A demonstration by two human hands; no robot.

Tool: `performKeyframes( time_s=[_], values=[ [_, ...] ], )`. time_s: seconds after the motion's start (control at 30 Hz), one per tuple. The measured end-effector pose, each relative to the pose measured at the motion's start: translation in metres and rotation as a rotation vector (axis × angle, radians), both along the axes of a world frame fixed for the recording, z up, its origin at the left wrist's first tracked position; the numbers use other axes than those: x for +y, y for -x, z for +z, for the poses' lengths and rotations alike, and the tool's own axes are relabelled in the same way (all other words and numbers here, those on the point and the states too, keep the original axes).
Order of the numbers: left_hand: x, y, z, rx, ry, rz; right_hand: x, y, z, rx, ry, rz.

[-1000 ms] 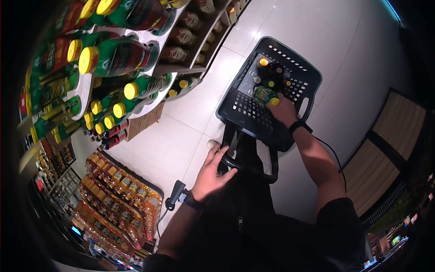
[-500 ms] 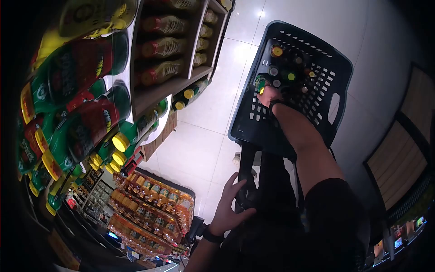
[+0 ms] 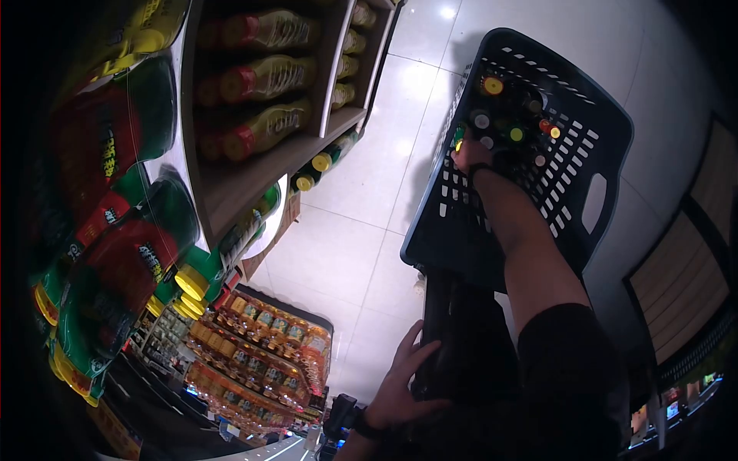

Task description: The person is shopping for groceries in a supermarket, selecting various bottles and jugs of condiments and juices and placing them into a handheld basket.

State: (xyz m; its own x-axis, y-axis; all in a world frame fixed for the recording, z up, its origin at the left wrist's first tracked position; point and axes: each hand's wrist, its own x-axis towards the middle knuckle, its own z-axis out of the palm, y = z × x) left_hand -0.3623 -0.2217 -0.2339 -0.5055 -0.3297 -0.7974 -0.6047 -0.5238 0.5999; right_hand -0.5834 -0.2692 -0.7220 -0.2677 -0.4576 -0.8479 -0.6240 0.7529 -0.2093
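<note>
A black plastic shopping basket (image 3: 584,138) on a trolley stands on the white tiled floor and holds several bottles (image 3: 507,127) with coloured caps. My right hand (image 3: 470,156) reaches deep into the basket and grips a green bottle with a yellow cap (image 3: 459,140) among the others. My left hand (image 3: 407,384) rests with fingers spread on the dark trolley handle (image 3: 442,330) near the bottom of the view.
Shelves at left carry green bottles with yellow caps (image 3: 192,280) and pale bottles with red caps (image 3: 261,127). A low display of orange-liquid bottles (image 3: 261,353) stands at lower left. A wooden bench or panel (image 3: 684,276) lies at right.
My right hand has pushed the green bottle deeper into the basket's far left side. The view has swung closer to the shelves, and my left hand stays on the handle.
</note>
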Motion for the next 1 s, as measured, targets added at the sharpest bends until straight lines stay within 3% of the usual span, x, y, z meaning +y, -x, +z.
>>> performKeyframes(
  time_s=[0.3,0.4,0.5,0.63,0.77,0.83,0.87,1.0],
  values=[
    [0.012,-0.019,-0.001,0.007,0.071,0.038,0.033,0.005,0.051,0.012,-0.047,-0.156],
    [0.016,-0.021,0.006,0.021,0.139,0.024,0.074,0.009,0.05,0.036,-0.072,-0.021],
    [0.024,-0.022,0.012,0.025,0.113,0.093,0.078,0.018,0.118,-0.019,-0.104,0.048],
    [0.037,-0.027,0.025,0.036,0.206,0.141,0.09,0.031,0.167,-0.21,-0.076,-0.049],
    [0.078,-0.067,0.02,0.105,0.023,0.534,0.11,0.037,0.189,-0.303,0.114,-0.043],
    [0.102,-0.096,0.009,0.039,-0.037,0.639,0.114,0.036,0.218,-0.376,0.09,-0.291],
    [0.115,-0.119,0.003,0.0,-0.044,0.719,0.119,0.035,0.219,-0.32,0.149,-0.276],
    [0.181,-0.203,-0.009,-0.276,-0.086,0.89,0.114,0.033,0.312,-0.578,0.198,-0.313]
  ],
)
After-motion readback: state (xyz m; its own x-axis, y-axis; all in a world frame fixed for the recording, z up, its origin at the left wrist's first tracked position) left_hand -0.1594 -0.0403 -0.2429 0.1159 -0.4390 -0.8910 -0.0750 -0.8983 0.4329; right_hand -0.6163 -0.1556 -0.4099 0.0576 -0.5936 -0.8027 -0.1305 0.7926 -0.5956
